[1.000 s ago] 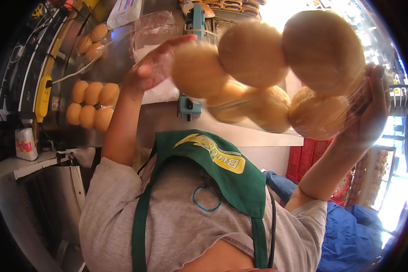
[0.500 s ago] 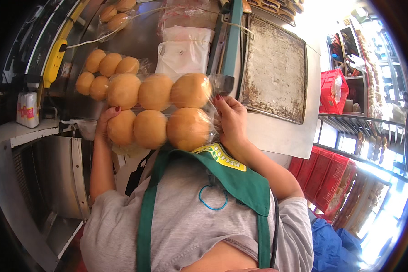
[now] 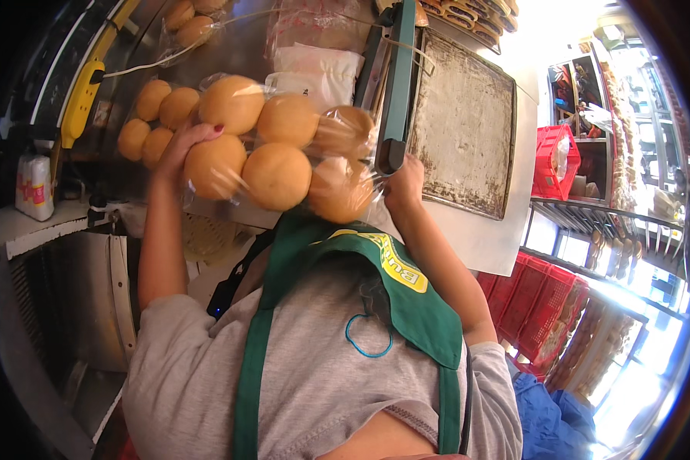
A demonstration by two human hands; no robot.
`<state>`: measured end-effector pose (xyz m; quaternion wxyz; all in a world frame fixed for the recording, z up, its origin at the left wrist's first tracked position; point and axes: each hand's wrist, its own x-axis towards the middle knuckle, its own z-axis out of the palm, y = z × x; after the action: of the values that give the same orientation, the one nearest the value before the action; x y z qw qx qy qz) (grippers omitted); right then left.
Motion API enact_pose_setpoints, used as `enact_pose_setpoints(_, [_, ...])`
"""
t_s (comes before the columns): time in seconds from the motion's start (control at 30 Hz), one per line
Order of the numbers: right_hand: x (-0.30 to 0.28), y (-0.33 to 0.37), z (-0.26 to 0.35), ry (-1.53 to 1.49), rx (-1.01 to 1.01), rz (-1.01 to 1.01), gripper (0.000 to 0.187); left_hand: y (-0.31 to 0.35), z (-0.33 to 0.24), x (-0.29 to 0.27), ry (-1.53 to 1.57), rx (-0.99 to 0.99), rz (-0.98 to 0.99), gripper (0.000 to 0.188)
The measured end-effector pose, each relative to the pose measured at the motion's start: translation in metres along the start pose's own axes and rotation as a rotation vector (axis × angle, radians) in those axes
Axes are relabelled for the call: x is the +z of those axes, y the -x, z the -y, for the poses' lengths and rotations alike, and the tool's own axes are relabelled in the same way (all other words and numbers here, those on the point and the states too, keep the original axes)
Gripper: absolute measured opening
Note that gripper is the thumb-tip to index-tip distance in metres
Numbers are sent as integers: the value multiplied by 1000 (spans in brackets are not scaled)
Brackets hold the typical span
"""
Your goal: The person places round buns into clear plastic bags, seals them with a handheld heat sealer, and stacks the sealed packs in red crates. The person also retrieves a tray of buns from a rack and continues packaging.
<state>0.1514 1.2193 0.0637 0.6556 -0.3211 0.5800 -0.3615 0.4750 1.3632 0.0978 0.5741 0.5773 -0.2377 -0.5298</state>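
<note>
A clear plastic bag of several round golden buns [image 3: 277, 178] hangs in front of me, its right end against the long teal arm of a bag sealer [image 3: 399, 84]. My left hand [image 3: 178, 153] is closed round the bag's left end, thumb on top beside a bun. At the bag's right end my right hand [image 3: 404, 184] is closed on the plastic, its fingertips partly hidden behind the sealer arm's dark tip. Another bag of buns [image 3: 152, 100] lies on the metal worktop just beyond my left hand.
A stack of clear and white plastic bags [image 3: 314, 61] lies beyond the held bag. Right of the sealer is a worn baking tray [image 3: 464, 123]. A yellow power strip [image 3: 77, 115] with a white cord is at left. Red crates [image 3: 533, 299] stand at right.
Both hands have shifted the held bag farther from me and tilted it, right end lower. That end now meets the sealer arm, and my right fingertips have gone partly behind its tip.
</note>
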Motion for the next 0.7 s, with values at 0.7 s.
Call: enact_pose_setpoints(0.7, [37, -128, 18, 764, -465, -238, 39, -74, -43, 151, -762, 892, 104, 38])
